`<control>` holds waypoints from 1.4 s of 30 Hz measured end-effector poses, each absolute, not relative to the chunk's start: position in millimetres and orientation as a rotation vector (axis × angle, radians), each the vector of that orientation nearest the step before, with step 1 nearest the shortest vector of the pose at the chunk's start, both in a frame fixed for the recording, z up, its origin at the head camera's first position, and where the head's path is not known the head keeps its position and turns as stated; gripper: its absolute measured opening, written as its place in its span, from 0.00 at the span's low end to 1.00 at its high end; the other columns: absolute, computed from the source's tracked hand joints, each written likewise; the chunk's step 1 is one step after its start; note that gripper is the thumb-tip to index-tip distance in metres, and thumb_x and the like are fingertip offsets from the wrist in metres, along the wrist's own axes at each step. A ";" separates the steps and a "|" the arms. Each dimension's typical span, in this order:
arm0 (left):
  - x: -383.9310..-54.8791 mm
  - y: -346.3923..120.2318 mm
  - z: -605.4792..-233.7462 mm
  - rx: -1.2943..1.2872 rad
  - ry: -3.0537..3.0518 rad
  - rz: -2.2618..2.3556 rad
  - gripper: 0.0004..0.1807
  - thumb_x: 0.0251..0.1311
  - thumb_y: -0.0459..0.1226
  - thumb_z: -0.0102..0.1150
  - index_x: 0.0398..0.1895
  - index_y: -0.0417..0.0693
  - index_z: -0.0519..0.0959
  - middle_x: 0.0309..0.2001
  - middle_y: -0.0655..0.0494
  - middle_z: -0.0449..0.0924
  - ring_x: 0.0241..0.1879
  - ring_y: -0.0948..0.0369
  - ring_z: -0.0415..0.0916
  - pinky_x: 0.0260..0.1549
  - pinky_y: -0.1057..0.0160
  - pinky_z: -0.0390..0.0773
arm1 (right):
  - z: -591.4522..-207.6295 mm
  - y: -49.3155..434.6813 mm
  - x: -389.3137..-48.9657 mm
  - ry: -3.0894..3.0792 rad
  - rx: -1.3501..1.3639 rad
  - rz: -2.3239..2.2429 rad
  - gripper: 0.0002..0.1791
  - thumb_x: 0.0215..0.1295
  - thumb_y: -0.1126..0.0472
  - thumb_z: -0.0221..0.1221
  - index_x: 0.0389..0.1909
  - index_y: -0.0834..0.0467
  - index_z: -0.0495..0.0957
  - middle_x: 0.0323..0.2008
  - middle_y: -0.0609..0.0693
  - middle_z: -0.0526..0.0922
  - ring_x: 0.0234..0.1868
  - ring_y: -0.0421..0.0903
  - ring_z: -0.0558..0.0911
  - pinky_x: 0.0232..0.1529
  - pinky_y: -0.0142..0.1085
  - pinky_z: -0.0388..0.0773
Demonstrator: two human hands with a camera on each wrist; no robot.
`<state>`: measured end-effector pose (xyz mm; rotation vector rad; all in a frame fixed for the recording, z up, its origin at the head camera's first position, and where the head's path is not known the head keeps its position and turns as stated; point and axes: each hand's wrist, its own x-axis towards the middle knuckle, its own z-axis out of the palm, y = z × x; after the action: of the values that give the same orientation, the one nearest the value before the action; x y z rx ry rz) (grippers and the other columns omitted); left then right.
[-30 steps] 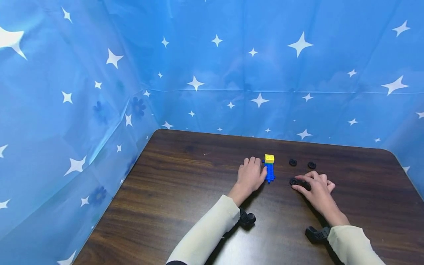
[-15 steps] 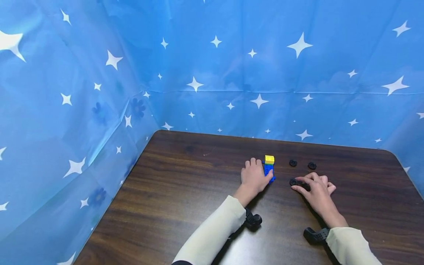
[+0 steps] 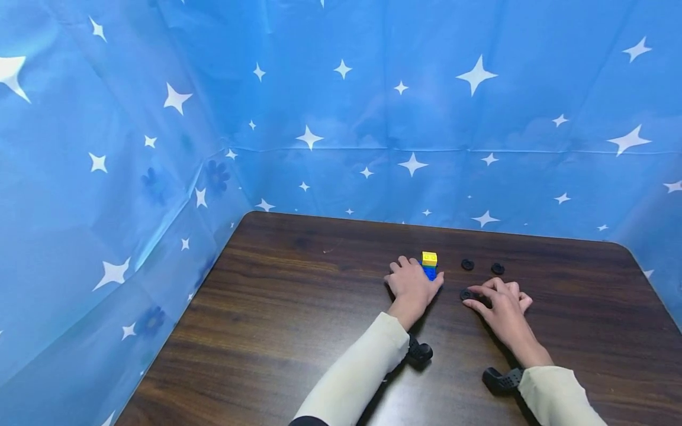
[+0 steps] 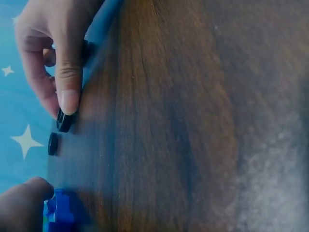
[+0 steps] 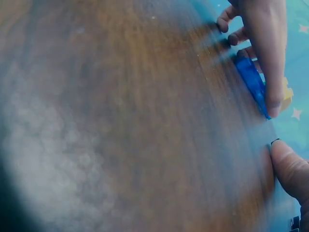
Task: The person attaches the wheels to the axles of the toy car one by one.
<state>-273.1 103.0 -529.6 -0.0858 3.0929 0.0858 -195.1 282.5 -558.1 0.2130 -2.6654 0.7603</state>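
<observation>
A toy car base [image 3: 430, 273], blue with a yellow brick [image 3: 429, 258] at its far end, lies on the table. My left hand [image 3: 412, 288] reaches over the base, fingers spread to its left and thumb to its right, covering the near part. Whether the thumb touches the base is hard to tell. In the right wrist view the blue base [image 5: 250, 79] shows beneath that hand. To the right, my right hand [image 3: 504, 310] pinches a small black toy wheel [image 3: 466, 294] between thumb and forefinger, at the table surface.
Two more black wheels lie farther back, a left one [image 3: 467, 264] and a right one [image 3: 498, 268]. The dark wooden table [image 3: 298, 284] ends at a blue star-patterned curtain [image 3: 362, 118]. Each wrist wears a black device.
My left hand has moved right and over the blue base, its thumb crossing to the base's right side. The right hand keeps its pinch on the wheel, almost unmoved.
</observation>
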 end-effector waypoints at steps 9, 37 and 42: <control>-277.6 99.4 -531.6 -0.046 3.065 0.079 0.41 0.64 0.72 0.51 0.69 0.56 0.74 0.56 0.52 0.77 0.52 0.52 0.77 0.41 0.50 0.80 | -556.9 274.9 -197.1 -2.631 0.241 0.728 0.14 0.59 0.60 0.75 0.45 0.59 0.89 0.38 0.53 0.76 0.44 0.55 0.65 0.48 0.61 0.48; -255.7 45.2 -520.6 0.359 2.585 1.667 0.22 0.59 0.49 0.73 0.47 0.43 0.82 0.38 0.53 0.86 0.33 0.67 0.77 0.35 0.69 0.80 | -538.2 255.4 -195.8 -2.525 0.283 0.951 0.17 0.67 0.60 0.70 0.55 0.59 0.84 0.50 0.55 0.81 0.54 0.55 0.75 0.60 0.61 0.71; -257.9 40.9 -518.5 0.346 2.439 1.825 0.21 0.60 0.48 0.72 0.47 0.44 0.81 0.38 0.54 0.84 0.33 0.64 0.77 0.36 0.68 0.81 | -533.0 249.8 -196.7 -2.508 0.244 0.965 0.17 0.67 0.59 0.70 0.55 0.57 0.84 0.50 0.53 0.82 0.53 0.53 0.79 0.54 0.51 0.79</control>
<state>-257.9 40.9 -518.5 0.3456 2.4389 1.8252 -196.7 249.8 -533.0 0.2440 -2.5076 0.9648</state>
